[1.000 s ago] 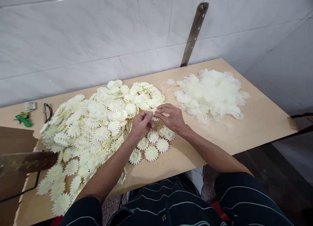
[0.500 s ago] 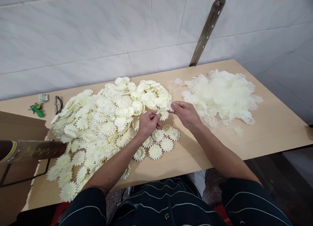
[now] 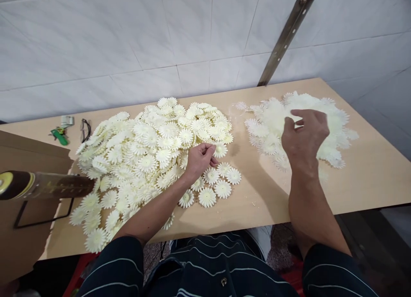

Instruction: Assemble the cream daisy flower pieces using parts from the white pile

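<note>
A large heap of cream daisy-shaped flowers (image 3: 150, 147) covers the left half of the wooden table (image 3: 369, 177). My left hand (image 3: 199, 159) rests at the heap's right edge with its fingers curled, pinching one daisy flower (image 3: 220, 150). A few single flowers (image 3: 215, 186) lie flat just below it. My right hand (image 3: 304, 136) hovers over a second, paler pile of white petal pieces (image 3: 272, 117) on the right. Its fingers are apart and loosely bent, and nothing shows in them.
A green-handled tool (image 3: 59, 135) and a pair of glasses (image 3: 84, 130) lie at the back left. Brown cardboard (image 3: 22, 155) and a dark-handled tool (image 3: 45, 184) are at the left edge. A metal strip (image 3: 285, 35) leans on the tiled wall.
My hands were together at the heap's edge and pulled a white piece off a flower. My right hand has swung right over the pale pile; my left hand stayed with the flower.
</note>
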Tool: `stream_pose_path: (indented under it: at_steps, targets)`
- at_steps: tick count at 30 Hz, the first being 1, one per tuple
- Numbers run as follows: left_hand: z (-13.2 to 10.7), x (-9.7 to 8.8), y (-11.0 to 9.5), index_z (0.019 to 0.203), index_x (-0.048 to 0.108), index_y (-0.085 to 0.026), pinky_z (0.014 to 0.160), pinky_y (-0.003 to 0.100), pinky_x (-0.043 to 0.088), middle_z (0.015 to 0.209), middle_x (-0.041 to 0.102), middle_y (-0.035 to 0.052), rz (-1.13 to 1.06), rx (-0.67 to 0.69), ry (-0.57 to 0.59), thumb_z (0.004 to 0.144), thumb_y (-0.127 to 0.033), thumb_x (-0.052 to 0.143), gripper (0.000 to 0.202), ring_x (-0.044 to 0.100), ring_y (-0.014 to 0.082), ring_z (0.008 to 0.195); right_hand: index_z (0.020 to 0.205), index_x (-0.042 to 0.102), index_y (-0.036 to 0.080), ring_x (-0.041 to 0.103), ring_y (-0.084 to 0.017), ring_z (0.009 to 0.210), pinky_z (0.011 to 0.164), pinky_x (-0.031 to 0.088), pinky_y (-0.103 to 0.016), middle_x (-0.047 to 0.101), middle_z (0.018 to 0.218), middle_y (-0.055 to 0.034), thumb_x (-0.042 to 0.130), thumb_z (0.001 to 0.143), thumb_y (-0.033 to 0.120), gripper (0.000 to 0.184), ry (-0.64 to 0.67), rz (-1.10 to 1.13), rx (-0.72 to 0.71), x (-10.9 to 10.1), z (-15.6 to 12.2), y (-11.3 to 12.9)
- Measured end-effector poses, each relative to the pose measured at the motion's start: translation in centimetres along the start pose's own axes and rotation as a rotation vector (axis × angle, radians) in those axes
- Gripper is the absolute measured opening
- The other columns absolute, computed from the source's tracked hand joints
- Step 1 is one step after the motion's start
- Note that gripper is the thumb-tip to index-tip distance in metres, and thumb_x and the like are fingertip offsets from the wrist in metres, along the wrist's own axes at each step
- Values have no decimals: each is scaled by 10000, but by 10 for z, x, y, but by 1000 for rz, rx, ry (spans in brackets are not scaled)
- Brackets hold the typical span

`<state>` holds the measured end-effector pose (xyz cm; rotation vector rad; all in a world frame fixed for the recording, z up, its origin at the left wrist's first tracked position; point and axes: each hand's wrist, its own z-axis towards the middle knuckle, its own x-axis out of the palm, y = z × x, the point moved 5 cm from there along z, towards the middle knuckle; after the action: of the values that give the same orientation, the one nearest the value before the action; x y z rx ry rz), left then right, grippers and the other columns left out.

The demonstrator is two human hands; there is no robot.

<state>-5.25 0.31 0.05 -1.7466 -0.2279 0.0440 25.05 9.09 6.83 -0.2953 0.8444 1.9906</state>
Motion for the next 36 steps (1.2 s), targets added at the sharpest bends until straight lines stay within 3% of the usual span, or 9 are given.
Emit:
stream_pose_path:
  at_steps: [2,5,8,12,16,20,24,30,36]
  targets:
    - [-1,0,-1,889,739,-160,471,238,583,552,704,12,16,16,3,851,-546,892,417,690,156,467,1032,839,198,700,-197,716,656,640,-385,791,983,-102,783,996,235,76,86,291,-144,8,-15,39]
    - [-1,-2,-1,876,739,-167,457,229,563,544,685,0,34,46,-4,851,-599,886,458,674,149,453,1031,860,269,782,-237,976,754,703,-397,816,1098,-78,783,1039,312,89,374,538,-346,35,-49,98]
    - [1,-2,0,868,723,-177,430,217,518,519,654,-17,2,49,2,832,-671,877,518,642,141,423,1153,866,270,779,-285,1165,947,715,-490,819,1246,-115,800,1037,317,141,434,589,-421,54,-74,122]
    - [3,-2,2,876,714,-182,383,200,414,475,612,-27,-60,23,49,757,-753,895,611,586,130,386,1238,854,263,812,-259,1103,967,716,-450,849,1212,-102,807,1039,292,206,454,676,-313,64,-83,115]
    - [3,0,1,848,697,-189,354,193,333,443,582,-34,-97,2,113,715,-782,910,643,509,107,347,1156,891,290,816,-226,934,786,716,-373,868,1120,-73,879,983,359,187,504,756,-113,64,-81,106]
    - [3,1,0,875,691,-196,339,187,294,450,587,-46,-135,-17,153,659,-693,979,614,506,106,342,1043,919,327,803,-233,911,809,711,-413,864,1077,-63,907,939,416,138,537,778,15,65,-79,103]
    - [3,2,0,902,696,-194,341,183,307,478,617,-42,-127,-9,165,667,-642,992,586,541,112,362,986,921,326,802,-251,965,897,703,-451,861,1078,-73,883,951,401,91,492,777,33,66,-80,101]
    - [3,3,1,878,725,-176,358,198,362,465,614,-27,-80,15,119,692,-691,966,598,539,113,364,915,897,290,794,-248,915,810,697,-424,855,997,-79,859,960,469,189,477,813,89,68,-83,102]
    - [2,6,0,816,718,-183,397,220,451,498,652,7,-49,2,131,693,-804,916,664,602,135,404,916,880,283,802,-249,948,788,692,-410,860,1007,-75,831,970,384,125,440,826,136,66,-84,103]
